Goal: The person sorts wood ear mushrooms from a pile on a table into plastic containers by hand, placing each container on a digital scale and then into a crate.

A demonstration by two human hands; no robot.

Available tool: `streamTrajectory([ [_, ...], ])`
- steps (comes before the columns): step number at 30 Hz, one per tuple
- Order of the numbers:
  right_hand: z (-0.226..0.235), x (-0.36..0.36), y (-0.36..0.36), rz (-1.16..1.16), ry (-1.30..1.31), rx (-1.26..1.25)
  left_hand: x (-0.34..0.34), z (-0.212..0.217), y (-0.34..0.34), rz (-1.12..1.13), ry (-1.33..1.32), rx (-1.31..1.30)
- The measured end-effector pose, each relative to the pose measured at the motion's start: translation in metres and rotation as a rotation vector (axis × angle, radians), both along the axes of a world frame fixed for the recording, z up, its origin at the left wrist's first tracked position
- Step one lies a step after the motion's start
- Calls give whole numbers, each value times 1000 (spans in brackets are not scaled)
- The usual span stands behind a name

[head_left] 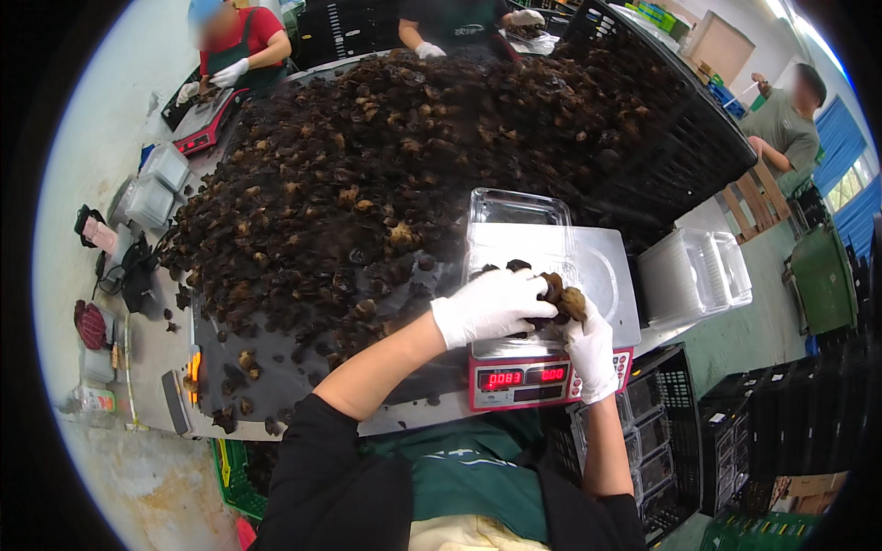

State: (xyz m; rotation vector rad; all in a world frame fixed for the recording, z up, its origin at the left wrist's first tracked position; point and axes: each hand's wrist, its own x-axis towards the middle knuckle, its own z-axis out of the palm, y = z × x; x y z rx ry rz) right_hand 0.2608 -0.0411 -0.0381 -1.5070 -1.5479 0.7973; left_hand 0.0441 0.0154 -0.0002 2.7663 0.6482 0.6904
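Note:
My left hand, in a white glove, has its fingers curled round dark wood ear mushrooms above the scale. My right hand, gloved too, pinches a brown wood ear mushroom right beside it. Beneath both hands is a clear plastic box with its lid folded back, away from me; my hands hide much of its tray. The box rests on the silver plate of a red digital scale with a lit display. A large heap of wood ear mushrooms covers the table beyond and to the left.
Stacked clear boxes stand right of the scale. A tipped black crate borders the heap. A phone and an orange cutter lie at the left edge. Gloved co-workers stand across the table; another person is at far right.

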Motion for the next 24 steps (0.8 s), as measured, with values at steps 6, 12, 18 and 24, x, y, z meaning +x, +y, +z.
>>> streamTrajectory([
  [6,23,8,-4,45,96,-201,-39,32,6,23,-210,-133],
  [12,40,23,-18,-91,399,-154,-90,-4,-30,427,-435,-369],
  [18,19,10,-5,32,-164,163,-60,-18,-41,431,-403,-195],
  [24,39,7,-20,101,-443,-13,-53,2,-51,483,-101,-101],
])
